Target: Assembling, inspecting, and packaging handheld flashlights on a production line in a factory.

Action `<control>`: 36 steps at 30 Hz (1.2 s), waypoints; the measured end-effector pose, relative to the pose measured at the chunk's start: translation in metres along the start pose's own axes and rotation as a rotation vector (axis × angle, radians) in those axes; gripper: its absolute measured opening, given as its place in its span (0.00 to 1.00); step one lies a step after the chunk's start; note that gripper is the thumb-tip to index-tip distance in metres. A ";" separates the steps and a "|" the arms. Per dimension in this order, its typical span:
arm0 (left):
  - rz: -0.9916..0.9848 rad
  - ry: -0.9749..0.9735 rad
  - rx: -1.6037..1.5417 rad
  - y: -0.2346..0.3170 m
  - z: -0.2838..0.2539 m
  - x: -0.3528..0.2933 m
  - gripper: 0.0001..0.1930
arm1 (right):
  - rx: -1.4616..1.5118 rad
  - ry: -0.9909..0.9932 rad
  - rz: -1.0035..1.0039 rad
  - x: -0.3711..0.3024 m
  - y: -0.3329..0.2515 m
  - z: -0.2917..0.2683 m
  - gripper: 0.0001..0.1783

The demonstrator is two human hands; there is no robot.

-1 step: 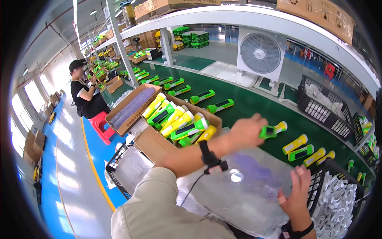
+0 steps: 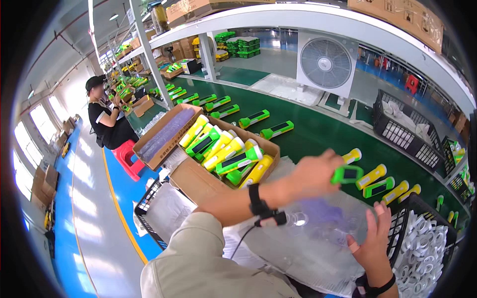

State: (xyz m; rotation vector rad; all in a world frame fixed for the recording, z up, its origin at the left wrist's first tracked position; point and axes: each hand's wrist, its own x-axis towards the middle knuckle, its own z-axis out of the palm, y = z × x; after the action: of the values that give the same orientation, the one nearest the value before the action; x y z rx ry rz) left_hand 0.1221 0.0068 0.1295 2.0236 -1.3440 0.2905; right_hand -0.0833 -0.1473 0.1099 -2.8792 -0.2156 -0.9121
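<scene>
My left hand [image 2: 315, 174] reaches across from the lower left and is closed on a green flashlight [image 2: 347, 174] with a dark panel, slightly blurred. Just behind it on the green conveyor belt lies a yellow flashlight [image 2: 352, 156], partly hidden. To its right lie another yellow flashlight [image 2: 371, 177] and a green one [image 2: 378, 187]. My right hand [image 2: 375, 236] holds nothing, its fingers spread beside clear plastic sheeting [image 2: 293, 253]. Under the sheeting's top layer a purplish patch [image 2: 323, 212] shows through.
At left stands a cardboard box [image 2: 268, 145] filled with yellow and green flashlights. A black crate [image 2: 400, 223] of white rings [image 2: 422, 258] is at right. Across the belt [image 2: 303, 111] are a box fan [image 2: 325, 62] and another black crate [image 2: 405, 131]. A co-worker [image 2: 107, 116] sits far left.
My left hand has moved slightly right and down with the green flashlight, away from the yellow one behind it. My right hand stays nearly still.
</scene>
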 end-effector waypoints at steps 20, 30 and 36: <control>0.223 -0.286 -0.307 0.044 -0.005 -0.114 0.20 | 0.697 -0.049 0.413 -0.063 -0.096 0.089 0.37; 0.591 -0.133 -0.158 0.063 0.026 -0.093 0.15 | 0.636 0.153 0.400 -0.080 -0.084 0.106 0.38; 0.587 0.016 -0.210 0.060 0.034 -0.098 0.11 | 0.662 0.009 0.311 -0.087 -0.079 0.110 0.35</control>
State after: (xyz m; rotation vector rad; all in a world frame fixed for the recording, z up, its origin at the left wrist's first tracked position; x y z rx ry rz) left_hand 0.0200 0.0415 0.0777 1.4199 -1.8550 0.4023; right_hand -0.1048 -0.0619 -0.0248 -2.2133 -0.0482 -0.6393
